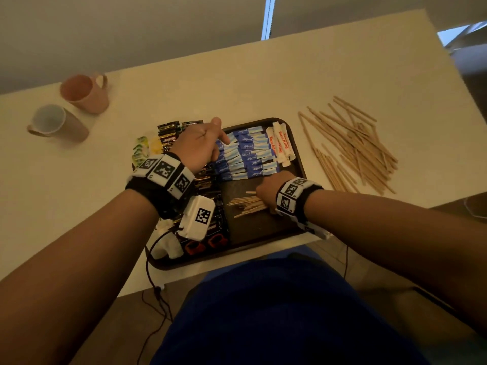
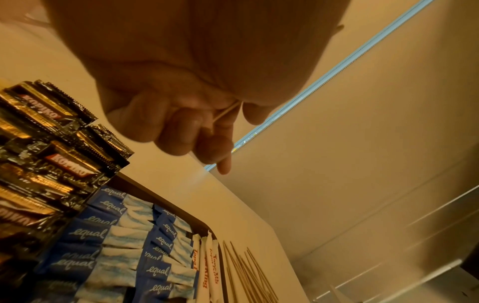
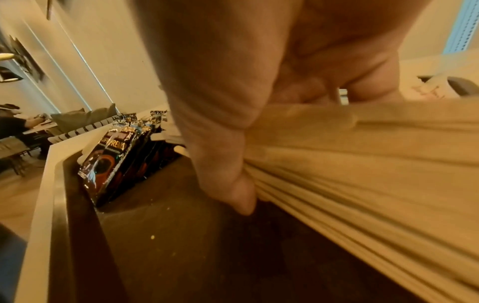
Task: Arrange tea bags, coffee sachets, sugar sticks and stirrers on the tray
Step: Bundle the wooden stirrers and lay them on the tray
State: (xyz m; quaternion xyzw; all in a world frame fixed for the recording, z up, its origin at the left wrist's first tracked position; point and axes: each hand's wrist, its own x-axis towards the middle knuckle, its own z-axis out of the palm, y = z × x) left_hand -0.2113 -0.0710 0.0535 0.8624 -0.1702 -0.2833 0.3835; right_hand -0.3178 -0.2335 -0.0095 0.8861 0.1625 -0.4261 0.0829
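Tray [image 1: 297, 143] mostly filled: sachets, sugar sticks [image 1: 250, 151] laid. Stirrer bundle [image 1: 247, 204] gripped by right hand [image 1: 271, 189]; single stirrer [image 2: 226, 112] pinched by left hand [image 1: 200, 143]. Loose stirrers [image 1: 353, 143] left on table, right.

Both forearms reach forward from the body, each wrist wrapped in a band of black-and-white markers. The left hand [image 1: 201, 146] is raised, palm down, thumb stuck out away from the body; seen from the left wrist, its fingers [image 2: 178, 131] are curled under and pinch a thin stick [image 2: 226, 113] against the palm. The right hand [image 1: 268, 189] sits lower and turned inward, knuckles up. Seen from the right wrist, its thumb [image 3: 228, 164] and curled fingers clamp a bundle of stirrers [image 3: 362, 170].
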